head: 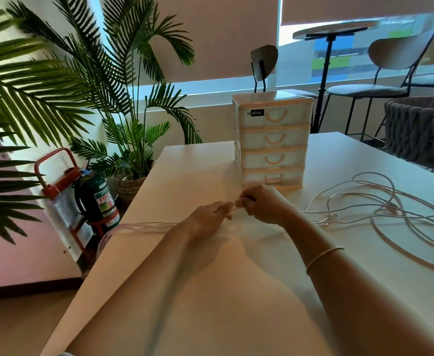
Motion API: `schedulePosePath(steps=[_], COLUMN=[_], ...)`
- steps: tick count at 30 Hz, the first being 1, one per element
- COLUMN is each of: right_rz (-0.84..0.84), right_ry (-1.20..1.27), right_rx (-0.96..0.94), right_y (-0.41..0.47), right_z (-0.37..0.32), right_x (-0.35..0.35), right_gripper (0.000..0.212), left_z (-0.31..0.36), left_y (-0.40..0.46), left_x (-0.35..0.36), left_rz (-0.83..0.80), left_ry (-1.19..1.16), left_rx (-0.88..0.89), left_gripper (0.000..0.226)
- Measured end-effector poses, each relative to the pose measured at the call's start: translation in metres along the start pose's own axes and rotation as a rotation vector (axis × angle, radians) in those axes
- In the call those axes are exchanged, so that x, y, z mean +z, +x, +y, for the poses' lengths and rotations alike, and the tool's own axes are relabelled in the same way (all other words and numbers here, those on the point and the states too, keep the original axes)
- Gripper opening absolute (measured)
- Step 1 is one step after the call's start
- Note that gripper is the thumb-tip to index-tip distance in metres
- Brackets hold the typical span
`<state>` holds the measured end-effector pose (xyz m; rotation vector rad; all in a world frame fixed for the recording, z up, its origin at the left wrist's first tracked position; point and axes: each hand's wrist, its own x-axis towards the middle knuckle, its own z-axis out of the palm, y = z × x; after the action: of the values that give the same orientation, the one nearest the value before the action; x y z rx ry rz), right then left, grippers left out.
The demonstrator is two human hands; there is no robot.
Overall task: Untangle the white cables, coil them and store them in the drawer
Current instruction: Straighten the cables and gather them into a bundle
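step in hand: coiling one cable

both hands meet at desk [210, 291] centre, in front of the drawer unit [272, 140]. left hand [205, 219] and right hand [261, 204] each pinch a bundle [232, 205] of white strands; its loops trail left over the desk edge. the remaining cables [380, 201] lie loose and tangled at right, well apart. all four drawers appear closed. next, probably: finish the coil, free one hand, open a drawer.

palm plant [64, 80], fire extinguisher [97, 199], chairs [380, 73], white table [236, 291]
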<state>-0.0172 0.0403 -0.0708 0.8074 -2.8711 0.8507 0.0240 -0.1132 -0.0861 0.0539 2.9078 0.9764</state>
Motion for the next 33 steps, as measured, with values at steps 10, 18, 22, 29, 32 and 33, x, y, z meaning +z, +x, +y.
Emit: schedulePosePath(steps=[10,18,22,29,32,33], right_rz=[-0.011,-0.229,-0.236,0.018,0.146,0.123], right_ry=[0.047,0.315,0.269,-0.23,-0.42,-0.44], right_rx=[0.003,0.128,0.172,0.354,0.525,0.528], right_y=[0.0,-0.009,-0.011,-0.011,-0.014,-0.014], right_z=[-0.012,-0.012,0.009,0.045,0.051,0.051], right_x=[0.009,-0.002,-0.019,-0.045,-0.053,-0.052], right_gripper=[0.027,0.015,0.019,0.018,0.022,0.025], left_z=[0.007,-0.008,-0.017,-0.026,-0.03,-0.031], left_y=[0.005,0.0,-0.003,-0.001,-0.002,-0.002], left_x=[0.007,0.001,-0.005,-0.007,-0.01,-0.01], left_rz=[0.183,0.241,0.295,0.333,0.371,0.366], left_ry=[0.07,0.196,0.176,0.187,0.175,0.181], left_rx=[0.09,0.139,0.101,0.064,0.047,0.042], left_gripper=[0.048,0.046,0.037,0.039,0.047,0.047])
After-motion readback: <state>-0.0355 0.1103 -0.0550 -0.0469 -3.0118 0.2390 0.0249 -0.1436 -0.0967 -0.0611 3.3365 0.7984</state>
